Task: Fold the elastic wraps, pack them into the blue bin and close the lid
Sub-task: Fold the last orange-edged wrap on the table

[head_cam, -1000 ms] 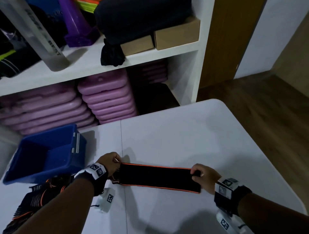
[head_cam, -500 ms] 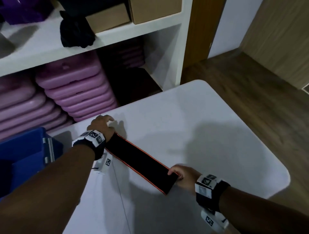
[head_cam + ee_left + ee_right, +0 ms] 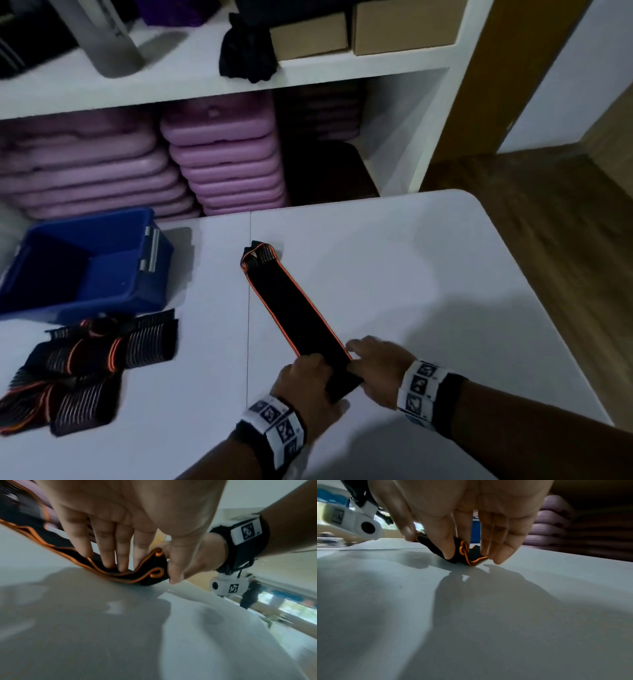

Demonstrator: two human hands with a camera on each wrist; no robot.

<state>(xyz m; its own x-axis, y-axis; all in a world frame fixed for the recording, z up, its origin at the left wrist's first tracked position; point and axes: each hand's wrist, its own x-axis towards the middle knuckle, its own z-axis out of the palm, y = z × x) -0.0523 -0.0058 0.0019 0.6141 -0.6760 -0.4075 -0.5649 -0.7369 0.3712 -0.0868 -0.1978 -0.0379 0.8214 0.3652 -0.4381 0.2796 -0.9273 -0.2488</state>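
Observation:
A black elastic wrap [image 3: 294, 308] with orange edging lies stretched diagonally on the white table [image 3: 428, 291], its far end bunched near the table seam. Both hands meet at its near end. My left hand [image 3: 308, 380] grips that end from the left, fingers over the cloth [image 3: 147, 566]. My right hand [image 3: 375, 363] pinches the same end between thumb and forefinger, where the wrap [image 3: 462, 553] curls up off the table. The blue bin [image 3: 113, 294] stands open at the left, lid not in view. A pile of striped wraps [image 3: 85, 363] lies in front of it.
A white shelf unit behind the table holds stacked purple pads [image 3: 226, 164], cardboard boxes [image 3: 404, 27] and a black cloth bundle [image 3: 248, 51]. The table's rounded right corner [image 3: 472, 205] borders wooden floor [image 3: 565, 240].
My left hand has let go of the wrap's far end and come back to the near end beside my right hand. The wrap now lies flat, pointing away from me.

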